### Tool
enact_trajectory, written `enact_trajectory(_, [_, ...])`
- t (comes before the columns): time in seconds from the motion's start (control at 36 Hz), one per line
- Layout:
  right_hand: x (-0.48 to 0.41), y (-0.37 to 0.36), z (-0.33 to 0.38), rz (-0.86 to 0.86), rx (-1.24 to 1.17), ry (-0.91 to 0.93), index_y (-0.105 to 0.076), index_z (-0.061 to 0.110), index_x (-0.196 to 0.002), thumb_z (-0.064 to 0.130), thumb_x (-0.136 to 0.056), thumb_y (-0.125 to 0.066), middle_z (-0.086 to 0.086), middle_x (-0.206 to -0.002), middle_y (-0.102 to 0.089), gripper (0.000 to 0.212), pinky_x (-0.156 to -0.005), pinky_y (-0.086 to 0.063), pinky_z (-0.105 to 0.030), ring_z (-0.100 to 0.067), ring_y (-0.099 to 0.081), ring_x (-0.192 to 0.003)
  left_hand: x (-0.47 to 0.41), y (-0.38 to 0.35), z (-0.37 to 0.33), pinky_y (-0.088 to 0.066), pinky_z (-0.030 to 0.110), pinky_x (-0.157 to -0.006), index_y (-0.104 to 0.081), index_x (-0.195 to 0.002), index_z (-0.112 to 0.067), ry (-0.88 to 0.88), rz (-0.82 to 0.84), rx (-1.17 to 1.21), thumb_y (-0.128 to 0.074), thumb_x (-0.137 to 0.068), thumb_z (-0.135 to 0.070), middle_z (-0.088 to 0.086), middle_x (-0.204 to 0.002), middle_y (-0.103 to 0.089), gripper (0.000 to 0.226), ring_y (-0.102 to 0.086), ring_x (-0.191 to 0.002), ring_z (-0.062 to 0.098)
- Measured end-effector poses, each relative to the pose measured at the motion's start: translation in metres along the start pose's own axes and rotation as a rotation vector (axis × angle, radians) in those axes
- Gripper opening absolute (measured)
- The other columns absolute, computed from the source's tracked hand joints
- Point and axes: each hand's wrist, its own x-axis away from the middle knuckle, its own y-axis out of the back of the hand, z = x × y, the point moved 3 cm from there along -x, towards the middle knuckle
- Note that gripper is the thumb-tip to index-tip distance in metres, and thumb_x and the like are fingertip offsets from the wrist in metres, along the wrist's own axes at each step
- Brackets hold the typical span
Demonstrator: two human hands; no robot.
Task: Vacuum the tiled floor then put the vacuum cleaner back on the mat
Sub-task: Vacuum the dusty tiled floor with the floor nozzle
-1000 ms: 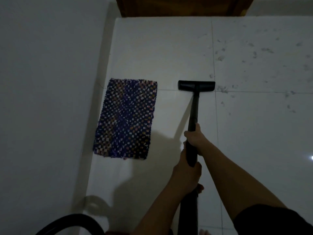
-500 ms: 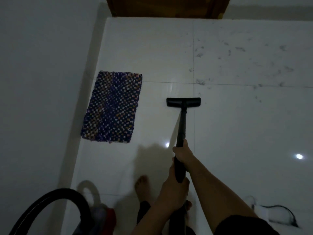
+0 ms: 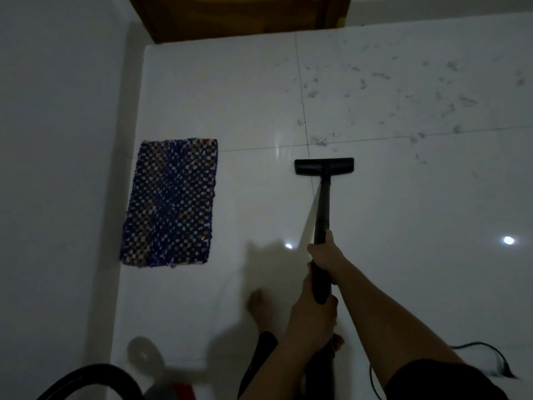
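At the bottom edge of the view, a dark hose [image 3: 78, 376] is arching over what seems to be the vacuum's body, too dim to make out, while a bare foot [image 3: 261, 308] is standing on the tiled floor [image 3: 418, 255]. Just above, the left hand [image 3: 313, 320] is wrapping the lower end of the black wand [image 3: 322, 223], fingers closed round it, and the right hand [image 3: 324, 255] is gripping the same wand higher up, also closed tight. Both arms are reaching forward. Further out, the wand is sloping down to the flat nozzle [image 3: 324, 166], which is sitting on the floor across a grout line. To the left, well apart from the nozzle, the checked mat [image 3: 170, 202] is lying flat beside the wall. Beyond the nozzle, scattered debris [image 3: 403, 96] is littering the far tiles toward the wooden door [image 3: 239, 15].

The vacuuming step is in hand and looks far from finished, since the litter is lying ahead untouched. The next move is probably calling for a push forward and to the right, keeping the nozzle flat so it is passing over the nearest tuft first.
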Motion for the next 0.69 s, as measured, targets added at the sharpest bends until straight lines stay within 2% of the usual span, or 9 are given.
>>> enact_trajectory(0.06, [-0.012,0.002,0.015,-0.007,-0.02,-0.008,0.0,0.029,-0.153,0.012,-0.095,-0.047,-0.028,-0.119,-0.055,0.077,-0.052,-0.046,-0.03,-0.023,-0.054,-0.061,-0.015,0.007,-0.012,-0.045,0.02,-0.054,-0.035,-0.138,-0.021,-0.005,0.006,-0.007,-0.041,-0.095,-0.014,-0.005,-0.076,-0.054,0.045,-0.05,-0.055,0.007])
enact_trajectory(0.14, [-0.03,0.005,0.041,-0.023,-0.057,-0.02,-0.003,0.031,-0.152,0.008,-0.094,-0.048,-0.024,-0.111,-0.051,0.077,-0.046,-0.044,-0.028,-0.024,-0.054,-0.06,-0.036,0.02,-0.033,-0.048,0.031,-0.058,-0.034,-0.136,-0.026,0.015,0.028,0.026,-0.039,-0.095,-0.021,-0.003,-0.075,-0.054,0.042,-0.052,-0.059,0.013])
enact_trajectory(0.19, [-0.043,0.006,0.061,-0.031,-0.058,-0.026,-0.004,0.03,-0.152,0.007,-0.094,-0.049,-0.026,-0.118,-0.051,0.077,-0.046,-0.044,-0.028,-0.025,-0.055,-0.062,-0.048,0.032,-0.048,-0.052,0.037,-0.064,-0.036,-0.131,-0.032,0.035,0.042,0.049,-0.038,-0.095,-0.026,-0.001,-0.075,-0.055,0.036,-0.054,-0.064,0.018])
enact_trajectory(0.28, [-0.061,0.004,0.09,-0.031,-0.073,-0.047,-0.002,0.033,-0.152,0.006,-0.094,-0.049,-0.027,-0.12,-0.05,0.08,-0.05,-0.047,-0.033,-0.026,-0.054,-0.064,-0.066,0.049,-0.07,-0.054,0.048,-0.075,-0.044,-0.106,-0.043,0.049,0.066,0.107,-0.041,-0.093,-0.029,0.001,-0.075,-0.054,0.019,-0.053,-0.069,0.024])
enact_trajectory(0.33, [-0.069,0.0,0.108,-0.033,-0.076,-0.061,0.001,0.036,-0.152,0.006,-0.094,-0.05,-0.028,-0.122,-0.05,0.082,-0.051,-0.047,-0.034,-0.028,-0.054,-0.066,-0.076,0.062,-0.082,-0.053,0.055,-0.08,-0.041,-0.089,-0.049,0.041,0.071,0.113,-0.043,-0.091,-0.027,0.003,-0.075,-0.053,0.022,-0.052,-0.071,0.025])
enact_trajectory(0.36, [-0.072,-0.002,0.115,-0.035,-0.077,-0.062,0.001,0.036,-0.152,0.007,-0.094,-0.049,-0.028,-0.123,-0.05,0.082,-0.052,-0.048,-0.035,-0.028,-0.055,-0.067,-0.08,0.068,-0.086,-0.053,0.056,-0.08,-0.04,-0.087,-0.049,0.038,0.067,0.105,-0.044,-0.092,-0.025,0.003,-0.075,-0.053,0.024,-0.053,-0.072,0.025])
enact_trajectory(0.5, [-0.086,-0.013,0.145,-0.021,-0.068,-0.054,0.002,0.036,-0.151,0.007,-0.094,-0.047,-0.024,-0.112,-0.05,0.081,-0.053,-0.049,-0.035,-0.027,-0.055,-0.064,-0.098,0.096,-0.103,-0.055,0.049,-0.078,-0.039,-0.117,-0.039,0.049,0.027,0.109,-0.044,-0.094,-0.024,0.001,-0.075,-0.056,0.028,-0.057,-0.071,0.024])
enact_trajectory(0.69, [-0.108,-0.02,0.192,-0.004,-0.052,-0.036,0.003,0.032,-0.151,0.007,-0.094,-0.047,-0.021,-0.103,-0.049,0.08,-0.065,-0.052,-0.038,-0.026,-0.055,-0.063,-0.126,0.123,-0.129,-0.051,0.04,-0.069,-0.037,-0.134,-0.033,0.048,-0.025,0.11,-0.046,-0.093,-0.023,0.0,-0.081,-0.057,0.043,-0.058,-0.071,0.021])
